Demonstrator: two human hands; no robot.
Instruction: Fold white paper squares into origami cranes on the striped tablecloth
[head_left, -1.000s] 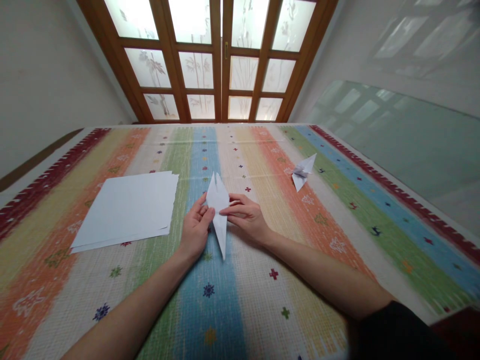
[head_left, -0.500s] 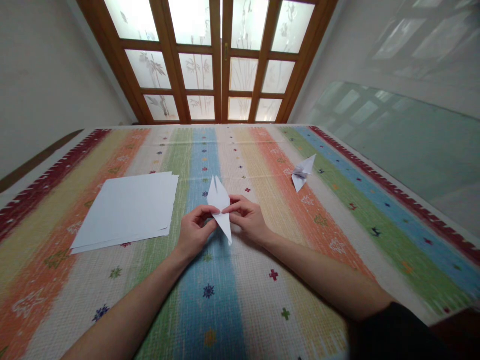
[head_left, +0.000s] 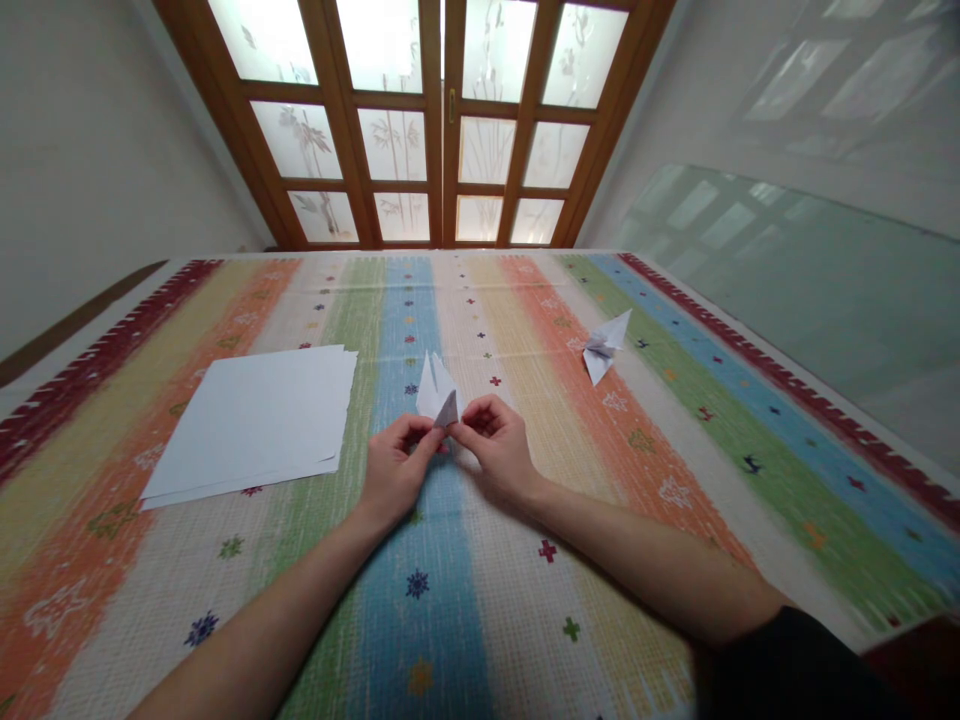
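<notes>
Between my two hands is a folded white origami paper (head_left: 432,388), with two narrow points directed away from me. Its near flap is bent upward and shows a shaded grey face. My left hand (head_left: 401,462) pinches the fold from the left, thumb against the bent flap. From the right, my right hand (head_left: 496,445) pinches the same fold, its thumb close to the left thumb. The fingertips partly hide the lower edge of the paper.
A stack of white paper sheets (head_left: 255,420) lies to the left on the striped tablecloth (head_left: 420,620). A folded paper crane (head_left: 604,347) rests at the right. Beyond the table stands a wooden door with frosted panes (head_left: 394,140).
The paper's near point, which extended toward me, is now folded up and away. Both thumbs have moved up against the fold, and the right hand has turned slightly.
</notes>
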